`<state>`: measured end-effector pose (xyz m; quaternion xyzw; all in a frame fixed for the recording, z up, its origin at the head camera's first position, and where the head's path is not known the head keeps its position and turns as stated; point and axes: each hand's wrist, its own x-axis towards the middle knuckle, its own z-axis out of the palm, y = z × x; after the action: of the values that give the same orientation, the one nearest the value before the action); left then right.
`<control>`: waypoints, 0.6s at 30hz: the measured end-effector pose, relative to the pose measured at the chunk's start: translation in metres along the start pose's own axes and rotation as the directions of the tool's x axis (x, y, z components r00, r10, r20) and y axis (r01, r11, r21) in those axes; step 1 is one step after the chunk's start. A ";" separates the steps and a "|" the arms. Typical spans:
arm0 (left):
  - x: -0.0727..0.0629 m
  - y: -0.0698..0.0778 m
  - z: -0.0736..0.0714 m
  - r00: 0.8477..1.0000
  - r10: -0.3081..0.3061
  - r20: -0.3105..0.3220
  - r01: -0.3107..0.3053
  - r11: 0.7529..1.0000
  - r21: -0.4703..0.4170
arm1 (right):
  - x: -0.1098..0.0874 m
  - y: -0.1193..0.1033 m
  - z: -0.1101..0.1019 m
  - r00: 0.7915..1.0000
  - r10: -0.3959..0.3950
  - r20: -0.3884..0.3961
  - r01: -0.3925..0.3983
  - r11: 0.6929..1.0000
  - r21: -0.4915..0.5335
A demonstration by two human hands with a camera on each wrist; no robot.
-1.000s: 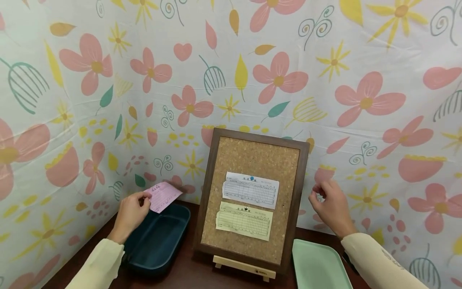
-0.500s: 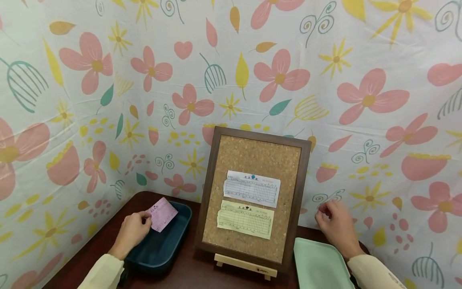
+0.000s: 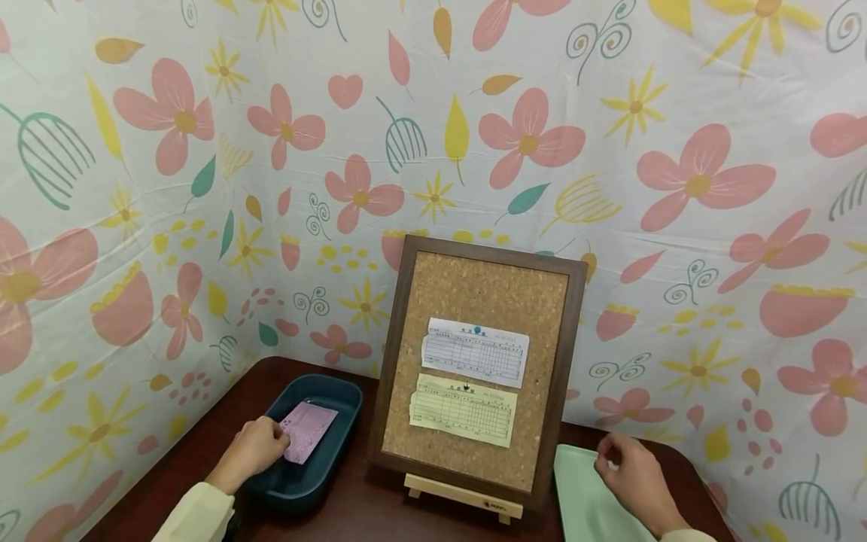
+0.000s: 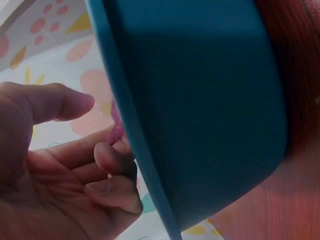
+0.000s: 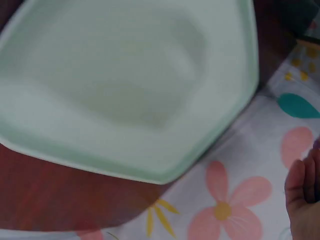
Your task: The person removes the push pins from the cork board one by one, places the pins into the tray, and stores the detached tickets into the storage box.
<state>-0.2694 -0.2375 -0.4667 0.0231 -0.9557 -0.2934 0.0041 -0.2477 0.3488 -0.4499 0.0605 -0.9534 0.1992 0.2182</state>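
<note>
The pink paper slip (image 3: 310, 433) lies in the dark blue tray (image 3: 345, 388), tilted. At its left edge is my left hand (image 3: 254, 452), over the tray's rim. The left wrist view shows the thumb of that hand (image 4: 65, 180) apart from the loosely bent fingers, with a strip of pink paper beside them. Over the pale green tray (image 3: 576, 497), my right hand (image 3: 633, 474) pinches thumb against forefinger. A tiny purple spot, seemingly a push pin (image 5: 316, 144), shows at its fingertips at the edge of the right wrist view.
A framed cork board (image 3: 488, 286) leans on a small wooden easel (image 3: 463, 497) between the trays. A white form (image 3: 476, 352) with a blue pin and a yellow form (image 3: 463, 410) with a dark pin hang on it. A floral curtain (image 3: 433, 113) stands behind the dark table.
My left hand has lowered the pink slip from above the blue tray into it. My right hand has come down from beside the board to over the green tray.
</note>
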 end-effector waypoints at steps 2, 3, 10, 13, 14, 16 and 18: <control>-0.001 0.000 0.002 1.000 -0.008 0.027 0.008 1.000 0.003 | -0.006 0.004 0.004 0.989 0.077 0.126 -0.079 0.997 0.009; -0.001 0.000 0.003 0.999 -0.009 0.037 0.009 1.000 0.005 | -0.008 0.007 0.007 0.977 0.111 0.181 -0.115 0.993 0.014; -0.003 -0.004 0.010 0.999 0.002 0.054 -0.004 0.999 0.043 | -0.029 0.026 0.032 0.927 0.197 0.320 -0.215 0.976 0.024; -0.002 -0.004 0.011 0.998 -0.009 0.064 0.005 0.998 0.061 | -0.038 0.032 0.040 0.927 0.186 0.325 -0.203 0.979 0.018; -0.002 -0.004 0.011 0.998 -0.013 0.068 0.008 0.998 0.066 | -0.040 0.033 0.042 0.926 0.185 0.330 -0.201 0.979 0.015; -0.001 -0.004 0.011 0.997 -0.020 0.072 0.015 0.997 0.075 | -0.043 0.034 0.045 0.922 0.180 0.343 -0.199 0.980 0.022; 0.001 -0.004 0.011 0.996 -0.031 0.078 0.024 0.996 0.086 | -0.046 0.035 0.048 0.918 0.182 0.352 -0.204 0.979 0.026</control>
<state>-0.2700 -0.2343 -0.4780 0.0248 -0.9663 -0.2534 -0.0388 -0.2326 0.3626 -0.5220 0.0073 -0.9716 0.2353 0.0238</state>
